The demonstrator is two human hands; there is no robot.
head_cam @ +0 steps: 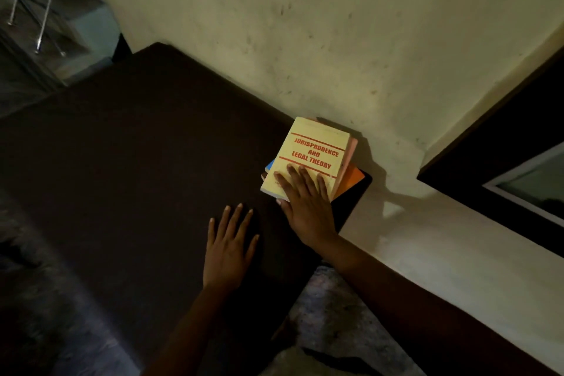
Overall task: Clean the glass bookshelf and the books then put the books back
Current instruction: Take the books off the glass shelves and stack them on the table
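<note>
While the right hand [305, 201] lies flat on the top book, fingers straight and spread on the cover, it grips nothing; thumb sits at the book's near edge. Left hand [229, 250] open as well, palm down, fingers fanned, resting on the dark surface [137, 146] just left of the stack and not touching it.

Location of books: one stack at the far right corner of the dark surface, its far edge up against the wall [335, 24]. The glass bookshelf [45, 9] stands at upper left, well apart from the stack.

Edges: the stack is uneven. The yellow book [317, 146], red title "Jurisprudence and Legal Theory", overhangs those below. On its right side a pink book [352, 152] and an orange book [355, 177] stick out; on its left a blue corner [269, 165] shows. A black flat item [351, 207] lies beneath; cannot tell whether it is a book.

Room: a broad stretch of dark surface runs from the stack leftward toward the bookshelf. To the right, a pale ledge [427, 238] and a dark window frame [503, 131] close in.

Count: hands 2; stacks 1; book colours visible 4; metal rods on the shelf 2 seen, blurred.
</note>
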